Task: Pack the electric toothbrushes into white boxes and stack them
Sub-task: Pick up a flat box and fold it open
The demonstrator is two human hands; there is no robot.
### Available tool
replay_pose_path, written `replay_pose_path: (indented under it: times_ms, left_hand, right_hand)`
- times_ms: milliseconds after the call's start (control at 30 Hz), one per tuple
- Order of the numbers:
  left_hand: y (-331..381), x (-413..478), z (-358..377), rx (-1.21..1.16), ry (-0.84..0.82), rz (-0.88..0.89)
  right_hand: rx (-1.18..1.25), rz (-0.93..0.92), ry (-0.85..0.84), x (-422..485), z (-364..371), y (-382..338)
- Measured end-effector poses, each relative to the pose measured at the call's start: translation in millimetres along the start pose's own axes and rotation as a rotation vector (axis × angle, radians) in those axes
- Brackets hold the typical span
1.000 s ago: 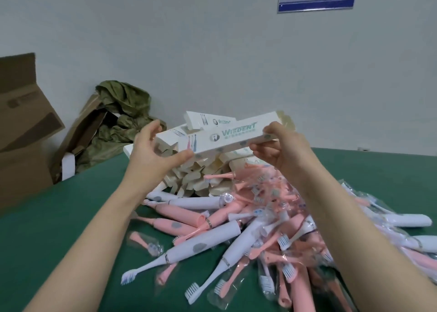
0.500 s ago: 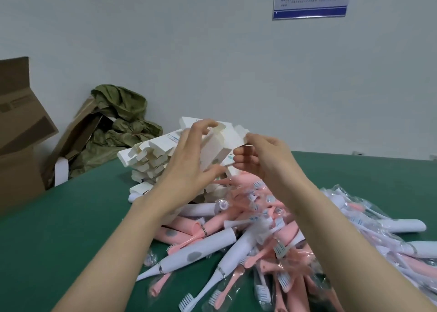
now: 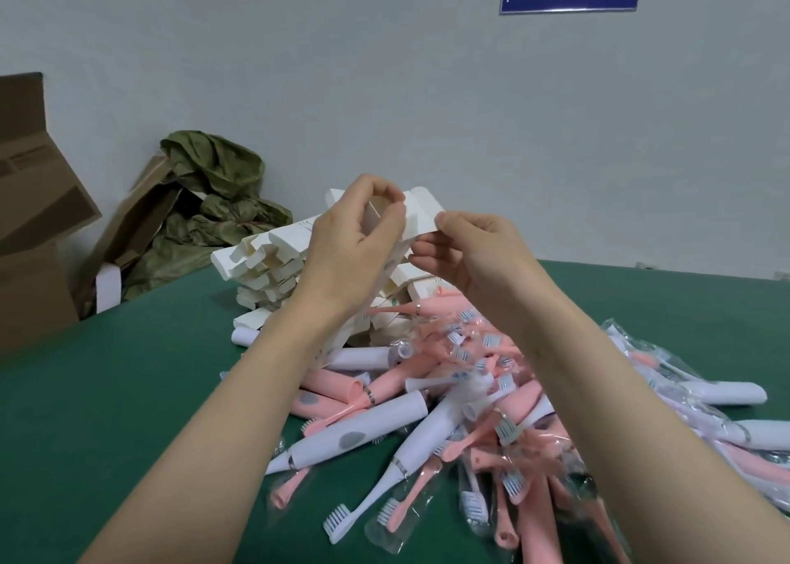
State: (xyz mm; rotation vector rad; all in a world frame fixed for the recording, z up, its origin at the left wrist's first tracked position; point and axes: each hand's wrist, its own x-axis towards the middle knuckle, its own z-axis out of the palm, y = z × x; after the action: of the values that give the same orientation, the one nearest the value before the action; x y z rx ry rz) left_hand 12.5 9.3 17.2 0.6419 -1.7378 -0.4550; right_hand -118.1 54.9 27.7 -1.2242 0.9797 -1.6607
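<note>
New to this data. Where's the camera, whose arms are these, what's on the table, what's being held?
No robot here: one camera worn on a person's head looks forward and down, so the two bare arms are the wearer's. The left hand grips a white box held above the table; the right hand pinches its end flap. Behind them is a stack of white boxes. On the green table lies a pile of pink and white electric toothbrushes, many in clear wrappers. Brown cardboard boxes and a green cloth sit at left by the wall.
</note>
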Motion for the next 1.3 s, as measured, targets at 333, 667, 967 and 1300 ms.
replay_pose_path:
  times_ms: [333, 667, 967, 1300]
  left_hand:
    - [6.9, 1.6, -9.1, 0.332, 0.032, 0.152]
    - [-38.2, -12.4, -19.8, 0.581, -0.341, -0.049]
    - [-56.9, -19.2, -22.1, 0.555, -0.319, -0.032]
    - [-53.5, -20.4, -39.3, 0.529, -0.134, -0.025]
  right_hand:
    - [-0.156, 0.021, -0.110, 30.4, -34.6, 1.7]
    - [-1.437, -0.006, -0.285, 57.9, -77.2, 45.9]
    - [-1.559, -0.077, -0.383, 55.2, -74.3, 42.0]
    - [-1.190, -0.335, -0.248, 30.1, -81.7, 5.8]
